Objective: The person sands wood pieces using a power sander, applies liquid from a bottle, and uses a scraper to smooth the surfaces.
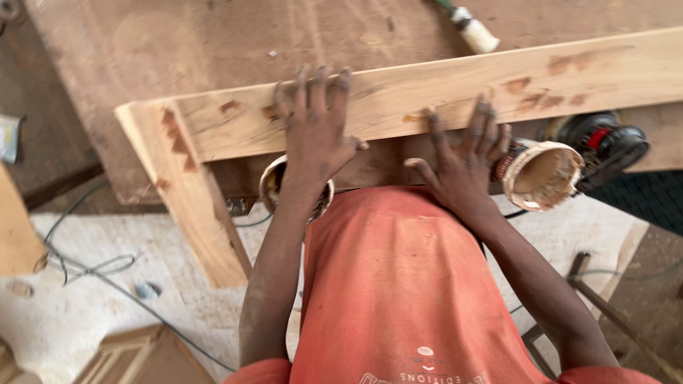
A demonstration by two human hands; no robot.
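Observation:
A pale wooden frame (398, 96) with brown filler patches lies on a brown workbench (178, 43); its long rail runs left to right and a shorter leg (188, 206) hangs down at the left. My left hand (313, 124) lies flat on the rail, fingers spread. My right hand (466, 160) presses flat at the rail's near edge, fingers apart. Neither hand holds anything. A tin (274, 186) sits partly hidden under my left wrist.
An open tin of tan paste (542, 176) rests beside my right hand, with a black and red power tool (603, 146) behind it. A white-handled tool (473, 30) lies on the bench top. Cables (92, 267) trail over the dusty floor. Wooden pieces (135, 355) lie below.

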